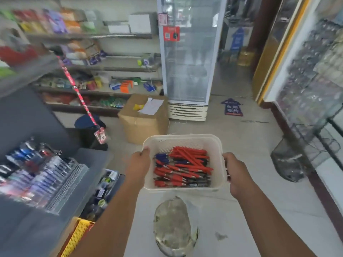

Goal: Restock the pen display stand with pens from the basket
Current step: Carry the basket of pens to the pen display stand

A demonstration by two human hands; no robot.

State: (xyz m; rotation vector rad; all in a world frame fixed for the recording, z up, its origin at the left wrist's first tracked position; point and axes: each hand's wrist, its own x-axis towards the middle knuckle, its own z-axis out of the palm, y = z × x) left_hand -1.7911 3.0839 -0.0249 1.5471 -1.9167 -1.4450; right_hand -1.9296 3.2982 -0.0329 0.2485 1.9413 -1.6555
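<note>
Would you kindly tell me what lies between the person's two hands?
In the head view, the white basket of red and blue pens lies between the left hand and right hand, which grip its sides.

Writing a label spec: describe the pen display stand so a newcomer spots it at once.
Start at the grey counter along the left edge of the view. On its top sits the pen display stand, a clear tiered rack. Unlike the white basket of loose red pens at centre, its pens are packed side by side in stepped rows.
</note>
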